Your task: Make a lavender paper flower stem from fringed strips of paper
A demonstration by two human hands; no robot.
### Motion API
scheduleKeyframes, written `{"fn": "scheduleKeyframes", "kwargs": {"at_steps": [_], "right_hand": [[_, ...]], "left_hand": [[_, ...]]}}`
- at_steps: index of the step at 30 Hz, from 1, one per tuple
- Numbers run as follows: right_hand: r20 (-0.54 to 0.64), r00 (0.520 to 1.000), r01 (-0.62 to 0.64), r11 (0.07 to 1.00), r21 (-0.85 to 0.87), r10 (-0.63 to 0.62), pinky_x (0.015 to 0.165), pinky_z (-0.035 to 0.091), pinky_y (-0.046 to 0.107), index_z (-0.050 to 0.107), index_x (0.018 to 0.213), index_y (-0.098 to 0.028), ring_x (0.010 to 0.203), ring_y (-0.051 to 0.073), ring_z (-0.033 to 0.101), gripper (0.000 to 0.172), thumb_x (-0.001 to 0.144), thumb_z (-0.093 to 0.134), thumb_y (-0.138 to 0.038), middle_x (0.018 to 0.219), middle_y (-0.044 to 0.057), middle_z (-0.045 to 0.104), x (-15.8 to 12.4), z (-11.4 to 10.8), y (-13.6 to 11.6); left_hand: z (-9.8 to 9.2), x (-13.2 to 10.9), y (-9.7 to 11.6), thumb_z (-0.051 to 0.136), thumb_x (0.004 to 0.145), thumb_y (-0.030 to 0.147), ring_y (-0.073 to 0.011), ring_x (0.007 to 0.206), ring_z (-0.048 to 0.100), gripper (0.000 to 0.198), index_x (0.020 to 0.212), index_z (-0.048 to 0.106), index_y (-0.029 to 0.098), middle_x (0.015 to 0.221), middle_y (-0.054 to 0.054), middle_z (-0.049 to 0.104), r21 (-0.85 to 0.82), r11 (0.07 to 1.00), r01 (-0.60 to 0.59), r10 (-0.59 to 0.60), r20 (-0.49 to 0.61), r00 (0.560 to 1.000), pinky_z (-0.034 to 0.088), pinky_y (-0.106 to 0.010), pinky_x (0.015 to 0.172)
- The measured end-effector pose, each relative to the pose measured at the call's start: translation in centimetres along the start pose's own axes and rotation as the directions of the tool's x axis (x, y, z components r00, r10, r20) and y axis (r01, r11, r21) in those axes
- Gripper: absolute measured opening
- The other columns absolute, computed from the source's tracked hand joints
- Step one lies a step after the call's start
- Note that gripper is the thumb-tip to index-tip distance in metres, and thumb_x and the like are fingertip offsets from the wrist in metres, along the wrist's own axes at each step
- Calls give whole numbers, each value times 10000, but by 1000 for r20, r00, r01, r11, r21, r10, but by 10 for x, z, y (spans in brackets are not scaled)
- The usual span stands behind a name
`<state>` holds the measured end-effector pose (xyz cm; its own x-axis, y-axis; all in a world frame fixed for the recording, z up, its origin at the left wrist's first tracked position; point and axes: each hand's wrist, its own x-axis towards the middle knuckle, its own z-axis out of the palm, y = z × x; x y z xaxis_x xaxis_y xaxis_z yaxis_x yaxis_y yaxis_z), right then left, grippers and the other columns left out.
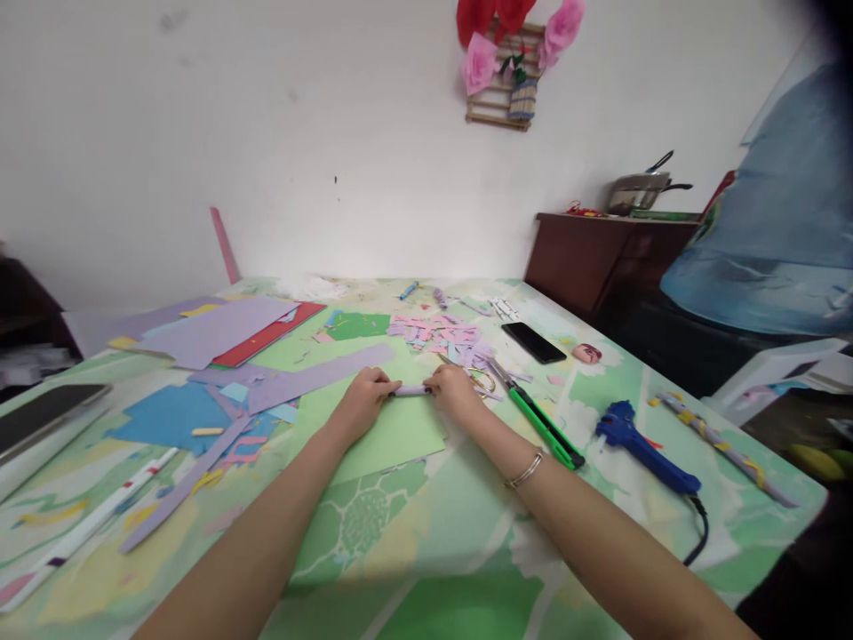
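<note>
A small purple paper roll (411, 390) lies crosswise over the light green paper sheet (379, 436), pinched at both ends. My left hand (366, 397) closes its fingers on the left end, and my right hand (453, 391) grips the right end. Just right of my right hand are gold-handled scissors (485, 382), partly hidden by it, and a green utility knife (543, 427). Beyond my hands sits a pile of pink and purple paper strips (440, 336). A long purple paper strip (320, 378) reaches toward my left hand.
To the right lie a black phone (533, 342), a blue glue gun (649, 449) with its cord, and a wrapped purple-and-yellow stick (723, 444). Purple sheets (219, 333), a red sheet (273, 334) and blue paper (173, 416) cover the left. A white stick (93, 524) lies at front left.
</note>
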<state>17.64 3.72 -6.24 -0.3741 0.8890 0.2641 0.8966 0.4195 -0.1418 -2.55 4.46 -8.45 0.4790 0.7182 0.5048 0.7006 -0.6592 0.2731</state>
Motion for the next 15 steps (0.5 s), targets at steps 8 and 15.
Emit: {"fn": "scheduleKeyframes", "kwargs": {"at_steps": [8,15], "right_hand": [[-26,1000,-14,998,69,16,678,370,247,739,855,-193,789,166,562,223,767,542,-135,866,74,667,-2,-1,6],[-108,993,-25,967,254,54,693,387,222,737,810,-196,759,143,580,236,720,562,-66,836,40,684,-7,-4,7]], "left_hand": [[0,-2,6,362,887,216,-189,771,483,331,918,687,164,819,-85,538,-38,999,-39,41,41,998,414,-315,705],[-6,-3,6,480,813,142,-155,711,525,247,906,706,181,767,-52,571,-115,990,86,-82,38,996,412,-273,675]]}}
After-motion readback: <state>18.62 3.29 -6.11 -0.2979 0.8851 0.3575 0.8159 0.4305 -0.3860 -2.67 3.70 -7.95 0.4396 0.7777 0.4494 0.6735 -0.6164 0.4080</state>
